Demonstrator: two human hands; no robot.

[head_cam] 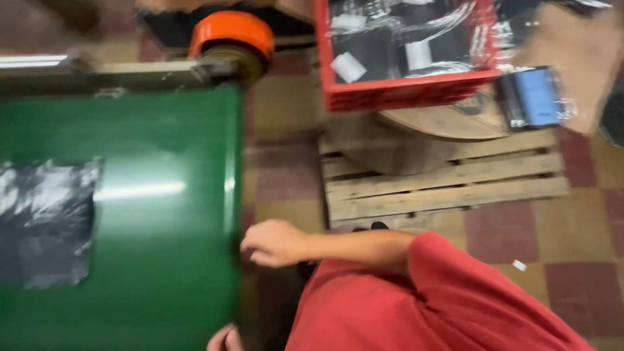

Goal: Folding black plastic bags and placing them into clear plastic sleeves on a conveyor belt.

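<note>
A checkered tile floor (572, 227) carries a rough wooden pallet (442, 185). The right hand (273, 244), fingers loosely curled and holding nothing, touches the glossy green table (162, 195) at its right edge; the left hand (224, 339) is mostly hidden, so I cannot tell its fingers.

Checkered floor (572, 227) under wooden pallet (442, 185).

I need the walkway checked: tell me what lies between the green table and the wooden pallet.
In the head view, only bare checkered floor separates the green table from the wooden pallet.
</note>
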